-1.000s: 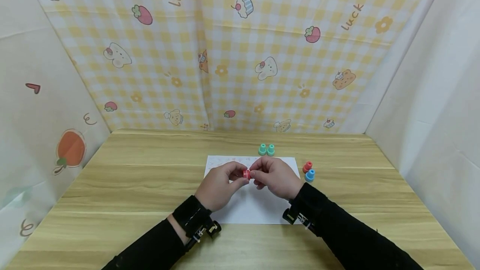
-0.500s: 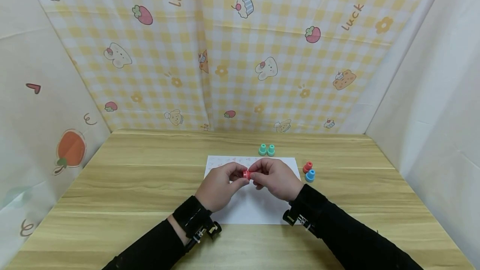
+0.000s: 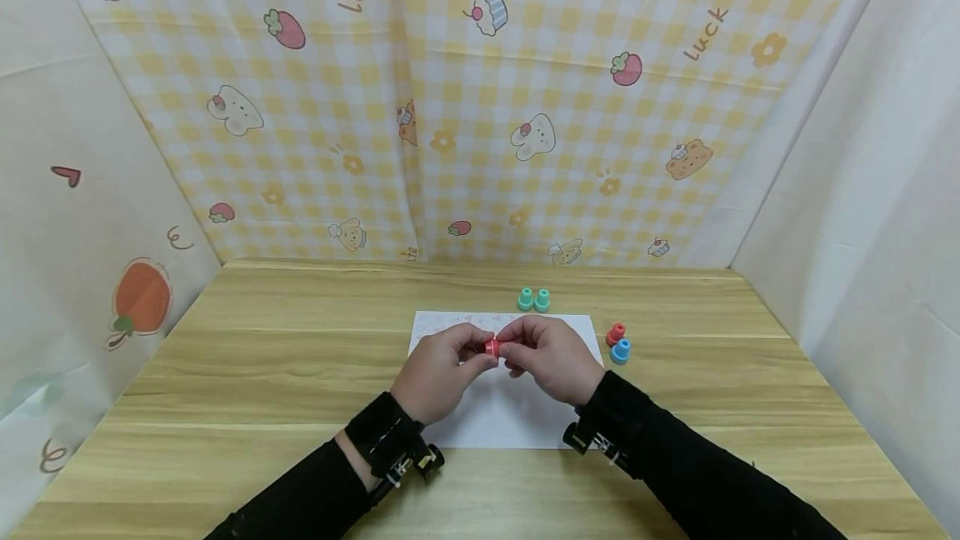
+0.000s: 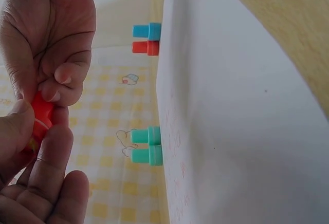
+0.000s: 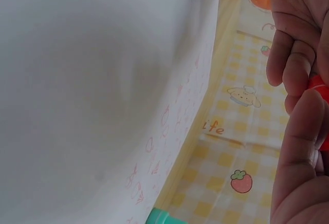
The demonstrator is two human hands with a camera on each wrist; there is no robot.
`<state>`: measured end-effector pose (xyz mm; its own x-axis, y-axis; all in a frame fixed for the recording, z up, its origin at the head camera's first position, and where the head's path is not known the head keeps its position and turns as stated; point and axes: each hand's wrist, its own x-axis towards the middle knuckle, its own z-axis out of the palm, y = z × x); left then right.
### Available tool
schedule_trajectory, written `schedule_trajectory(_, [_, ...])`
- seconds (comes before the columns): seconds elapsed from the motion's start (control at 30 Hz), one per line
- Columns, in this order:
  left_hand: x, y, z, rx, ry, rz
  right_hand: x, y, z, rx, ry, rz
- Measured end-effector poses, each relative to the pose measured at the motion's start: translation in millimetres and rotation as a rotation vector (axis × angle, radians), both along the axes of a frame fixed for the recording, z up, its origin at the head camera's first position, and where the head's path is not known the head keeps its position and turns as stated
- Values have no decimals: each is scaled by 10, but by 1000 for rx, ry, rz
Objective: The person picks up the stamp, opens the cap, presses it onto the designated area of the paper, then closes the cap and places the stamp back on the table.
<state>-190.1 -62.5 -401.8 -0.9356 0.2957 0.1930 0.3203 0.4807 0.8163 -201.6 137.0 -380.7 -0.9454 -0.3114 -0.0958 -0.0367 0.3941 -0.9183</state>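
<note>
A small red stamp point(image 3: 492, 347) is held above a sheet of white paper point(image 3: 510, 423), between both hands. My left hand point(image 3: 435, 372) pinches its left end between thumb and fingers. The right hand point(image 3: 553, 361) grips the other end with thumb and index finger. In the left wrist view the red stamp point(image 4: 43, 112) shows a pale line around its body, and fingers cover much of it. Only a sliver of the red stamp point(image 5: 323, 86) appears in the right wrist view. Faint reddish marks run along the paper's far part.
Two green stamps point(image 3: 526, 300) stand side by side behind the paper. Right of the sheet, another red stamp point(image 3: 616, 334) and a blue stamp point(image 3: 620, 352) stand close together. A checked yellow cloth point(image 3: 480, 173) hangs at the wooden table's point(image 3: 300, 340) back edge.
Both hands keep their hold on the red stamp in nearly the same place. The right wrist has shifted very slightly to the left. The standing stamps have not moved.
</note>
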Motion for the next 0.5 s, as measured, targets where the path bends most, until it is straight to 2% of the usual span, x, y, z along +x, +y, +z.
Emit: schedule_trajectory(0.5, [6, 8, -7, 29, 1, 5, 46, -20, 30, -33, -27, -46])
